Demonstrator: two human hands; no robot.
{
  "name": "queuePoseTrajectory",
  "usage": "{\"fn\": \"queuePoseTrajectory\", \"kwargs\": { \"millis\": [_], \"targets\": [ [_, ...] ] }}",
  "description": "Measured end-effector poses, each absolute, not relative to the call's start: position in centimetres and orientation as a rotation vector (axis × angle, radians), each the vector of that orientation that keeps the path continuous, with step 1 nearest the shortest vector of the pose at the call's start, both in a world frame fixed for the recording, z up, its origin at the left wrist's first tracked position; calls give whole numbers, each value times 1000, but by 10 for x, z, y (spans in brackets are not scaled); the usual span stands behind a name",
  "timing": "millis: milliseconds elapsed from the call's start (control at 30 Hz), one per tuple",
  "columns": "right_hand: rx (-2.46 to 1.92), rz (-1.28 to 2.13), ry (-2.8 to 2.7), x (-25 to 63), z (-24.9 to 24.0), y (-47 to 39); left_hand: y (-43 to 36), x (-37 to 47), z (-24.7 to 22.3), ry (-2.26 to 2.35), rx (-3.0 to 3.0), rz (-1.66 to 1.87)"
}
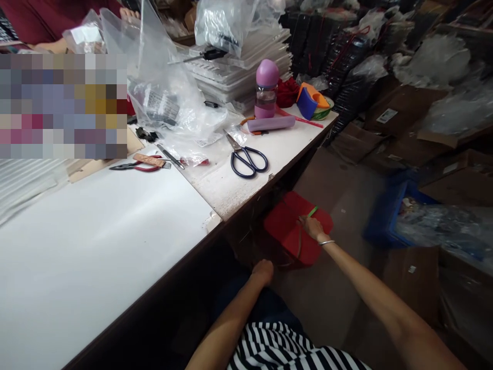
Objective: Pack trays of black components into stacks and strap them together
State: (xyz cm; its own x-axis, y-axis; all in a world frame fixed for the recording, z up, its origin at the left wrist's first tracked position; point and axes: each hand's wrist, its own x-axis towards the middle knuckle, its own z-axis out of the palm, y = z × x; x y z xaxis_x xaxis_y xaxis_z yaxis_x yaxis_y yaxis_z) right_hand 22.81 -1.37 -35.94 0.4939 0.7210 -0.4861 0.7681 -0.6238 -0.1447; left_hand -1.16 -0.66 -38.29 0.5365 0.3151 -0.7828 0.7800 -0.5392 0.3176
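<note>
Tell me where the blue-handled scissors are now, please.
In the head view, the scissors lie just above centre on the white table, right of the red-handled pliers, between the lilac cylinder and the table's near edge.

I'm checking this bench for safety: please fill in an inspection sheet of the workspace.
Surface: white tabletop, worn at the front edge.
Job's things: red item below the tabletop; green strip by the right grip.
Clutter: plastic bags, scissors, pliers, pink bottle.
Grips: right over the red item, hold unclear; left grip near the lap, contents unclear.
Cables: nothing seen.
Surroundings: cardboard boxes, blue crate; another person across the tabletop.
</note>
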Motion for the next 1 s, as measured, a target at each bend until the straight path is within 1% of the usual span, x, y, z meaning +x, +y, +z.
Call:
{"fn": "queuePoseTrajectory", "kwargs": {
  "millis": [267, 367, 467, 567, 667, 800, 900, 1000],
  "targets": [
    [2689, -923, 1599, 168, -357, 32, -2, -8, -390, 972, 2029, -782],
    [2885, -806, 1583, 161, -359, 48, 1, -8, -393, 980, 1992, -766],
    [3136, -685, 1508, 160, -359, 43, 5, -8, -395, 989, 1961, -753],
    [3346, -745, 1426, 150, -365, 7, 6, -9, -397, 1018, 1940, -739],
    [3475, -1029, 1273, 121, -386, -50, 7, -8, -398, 1048, 1916, -698],
    [3433, -1679, 1008, 74, -423, -106, 8, -4, -397, 1068, 1851, -594],
    [3262, -2204, 978, 51, -446, -109, 7, -2, -396, 1073, 1743, -518],
    [3074, -2570, 986, 40, -463, -89, 5, -1, -394, 1084, 1599, -466]
  ]
}}
